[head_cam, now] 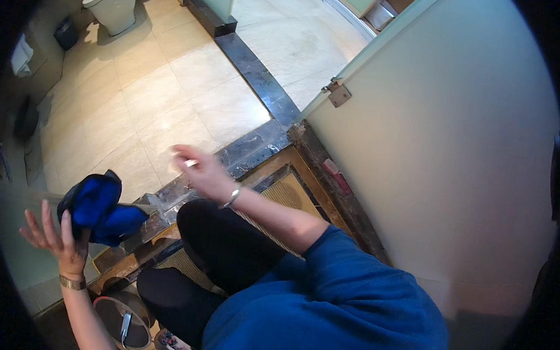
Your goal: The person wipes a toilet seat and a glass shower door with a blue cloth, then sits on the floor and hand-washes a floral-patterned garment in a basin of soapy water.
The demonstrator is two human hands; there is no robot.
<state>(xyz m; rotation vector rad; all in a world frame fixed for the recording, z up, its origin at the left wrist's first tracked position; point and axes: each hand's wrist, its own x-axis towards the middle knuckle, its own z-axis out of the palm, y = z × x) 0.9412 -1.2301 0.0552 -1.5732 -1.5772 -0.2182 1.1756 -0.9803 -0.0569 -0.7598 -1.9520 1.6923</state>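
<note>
My left hand [58, 241] is raised at the left with its fingers spread, and a blue cloth with dark edges [98, 210] lies against its thumb side, near the frosted glass. Whether the thumb pinches the cloth is hidden. Blurred by motion, my right hand [201, 170] is above the dark marble threshold with its fingers curled. Something small and white shows at its fingers, too blurred to name. Below my left forearm stands a round container with a reddish rim [100, 303], and a white and grey device with a cord [126, 324] shows in it.
A frosted glass door [424, 147] with a metal hinge [339, 94] fills the right side. Dark marble curbs [260, 77] divide the tiled floor [144, 101]. A toilet [112, 7] and a dark bin [66, 33] stand at the far left. A reddish block [336, 176] lies on the right curb.
</note>
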